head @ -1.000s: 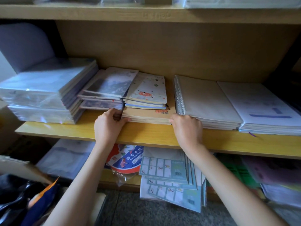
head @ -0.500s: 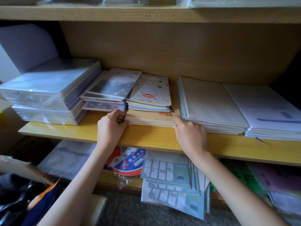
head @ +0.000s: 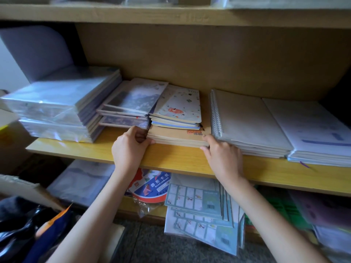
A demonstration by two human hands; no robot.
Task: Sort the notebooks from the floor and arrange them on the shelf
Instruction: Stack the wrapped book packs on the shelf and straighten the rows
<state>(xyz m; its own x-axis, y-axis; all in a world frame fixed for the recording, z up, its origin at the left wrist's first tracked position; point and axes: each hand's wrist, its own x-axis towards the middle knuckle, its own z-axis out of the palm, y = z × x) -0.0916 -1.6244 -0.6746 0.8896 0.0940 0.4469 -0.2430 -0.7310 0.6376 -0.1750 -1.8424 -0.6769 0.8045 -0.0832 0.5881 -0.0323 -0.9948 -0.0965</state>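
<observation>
Both hands grip a tan stack (head: 176, 137) of notebooks lying near the front edge of the shelf (head: 180, 160): the left hand (head: 129, 149) pinches its left corner, the right hand (head: 222, 154) its right corner. Smaller notebooks (head: 178, 111) lie on top, with a spiral pad (head: 245, 120) just beside it.

Left hand (head: 129, 149) fingers curled; right hand (head: 223, 158) fingers extended, forearms reaching forward
</observation>
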